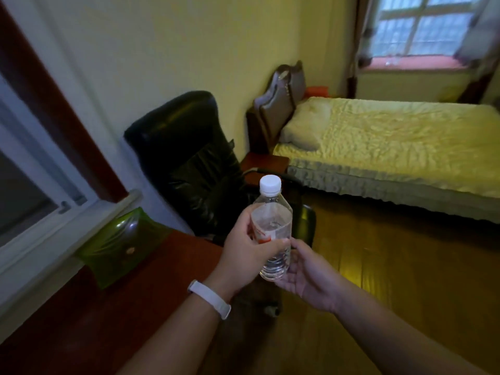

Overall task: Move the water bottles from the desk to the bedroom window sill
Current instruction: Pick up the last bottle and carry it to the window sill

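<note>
One water bottle (272,220) is held nearly upright above the desk (108,307) edge, white cap (270,184) on top. The left hand (243,250) grips it round the label; the right hand (305,272) is spread, fingertips touching its lower end. Its fill is unclear. A black chair (189,158) stands just behind, then the bed (392,147), with the window sill (414,63) farthest.
</note>
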`<action>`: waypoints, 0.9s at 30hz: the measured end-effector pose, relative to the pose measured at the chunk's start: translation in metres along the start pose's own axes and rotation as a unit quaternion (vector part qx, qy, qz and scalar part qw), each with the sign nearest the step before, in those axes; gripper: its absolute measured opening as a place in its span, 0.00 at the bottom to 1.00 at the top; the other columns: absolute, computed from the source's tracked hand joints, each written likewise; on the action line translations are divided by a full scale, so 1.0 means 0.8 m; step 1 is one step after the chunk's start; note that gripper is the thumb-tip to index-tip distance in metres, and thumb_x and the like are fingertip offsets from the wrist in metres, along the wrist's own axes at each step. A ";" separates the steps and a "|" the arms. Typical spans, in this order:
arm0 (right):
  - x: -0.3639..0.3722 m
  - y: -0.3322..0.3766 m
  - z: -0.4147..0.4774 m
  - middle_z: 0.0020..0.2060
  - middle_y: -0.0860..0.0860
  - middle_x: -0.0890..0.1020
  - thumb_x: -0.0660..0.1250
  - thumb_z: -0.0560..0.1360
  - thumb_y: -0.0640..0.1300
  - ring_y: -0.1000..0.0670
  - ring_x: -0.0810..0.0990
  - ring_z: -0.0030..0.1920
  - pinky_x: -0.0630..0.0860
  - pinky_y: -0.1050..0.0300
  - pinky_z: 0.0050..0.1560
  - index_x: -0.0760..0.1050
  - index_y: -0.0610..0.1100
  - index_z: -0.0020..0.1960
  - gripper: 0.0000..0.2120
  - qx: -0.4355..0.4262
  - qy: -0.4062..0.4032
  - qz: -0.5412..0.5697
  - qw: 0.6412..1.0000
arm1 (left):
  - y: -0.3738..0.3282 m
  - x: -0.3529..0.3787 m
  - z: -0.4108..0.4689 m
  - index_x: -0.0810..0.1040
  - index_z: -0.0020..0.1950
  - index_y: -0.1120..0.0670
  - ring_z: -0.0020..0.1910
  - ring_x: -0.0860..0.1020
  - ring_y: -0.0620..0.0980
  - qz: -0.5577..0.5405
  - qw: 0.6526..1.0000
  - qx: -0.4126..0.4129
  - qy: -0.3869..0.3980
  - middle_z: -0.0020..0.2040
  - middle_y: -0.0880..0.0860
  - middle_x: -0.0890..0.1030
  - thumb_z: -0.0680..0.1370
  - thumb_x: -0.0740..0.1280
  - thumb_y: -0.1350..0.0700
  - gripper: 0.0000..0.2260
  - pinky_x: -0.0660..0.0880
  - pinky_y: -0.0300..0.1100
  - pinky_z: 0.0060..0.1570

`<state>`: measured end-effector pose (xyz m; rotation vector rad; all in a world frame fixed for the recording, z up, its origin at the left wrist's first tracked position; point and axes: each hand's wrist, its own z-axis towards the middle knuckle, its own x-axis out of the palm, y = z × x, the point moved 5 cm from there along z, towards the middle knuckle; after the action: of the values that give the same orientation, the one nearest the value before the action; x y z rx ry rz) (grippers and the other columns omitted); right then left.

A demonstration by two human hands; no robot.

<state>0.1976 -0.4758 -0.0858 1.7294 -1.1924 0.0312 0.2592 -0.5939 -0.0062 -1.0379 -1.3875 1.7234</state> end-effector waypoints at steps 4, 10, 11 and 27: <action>-0.100 0.033 -0.044 0.57 0.40 0.84 0.64 0.77 0.58 0.43 0.85 0.55 0.81 0.52 0.48 0.73 0.42 0.68 0.26 -0.034 -0.018 0.035 0.999 | -0.015 0.116 0.022 0.72 0.64 0.44 0.57 0.81 0.43 0.005 0.998 0.015 0.054 0.57 0.47 0.82 0.70 0.77 0.65 0.28 0.78 0.38 0.54; -0.232 0.071 -0.116 0.57 0.40 0.84 0.63 0.78 0.57 0.43 0.84 0.54 0.80 0.51 0.51 0.74 0.44 0.66 0.22 -0.087 -0.089 0.079 0.989 | -0.031 0.272 0.050 0.73 0.65 0.47 0.57 0.82 0.45 -0.002 0.990 0.013 0.137 0.57 0.48 0.83 0.69 0.78 0.63 0.28 0.78 0.44 0.55; -0.251 0.076 -0.127 0.58 0.40 0.83 0.62 0.78 0.57 0.43 0.85 0.54 0.80 0.51 0.49 0.75 0.45 0.66 0.22 -0.096 -0.101 0.084 0.987 | -0.033 0.296 0.054 0.73 0.66 0.47 0.57 0.81 0.46 -0.005 0.988 0.013 0.153 0.57 0.48 0.82 0.69 0.79 0.61 0.29 0.78 0.45 0.56; -0.489 0.152 -0.185 0.50 0.41 0.80 0.63 0.78 0.57 0.44 0.77 0.49 0.77 0.53 0.46 0.77 0.43 0.54 0.17 -0.145 -0.325 0.214 0.910 | -0.017 0.595 0.166 0.70 0.72 0.46 0.61 0.79 0.46 -0.056 0.918 -0.002 0.393 0.61 0.46 0.81 0.67 0.80 0.55 0.36 0.77 0.46 0.57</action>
<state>-0.0212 -0.1008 -0.1250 1.2107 -1.9388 -0.4700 -0.0718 -0.2306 -0.0560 -1.4094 -0.8935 1.0164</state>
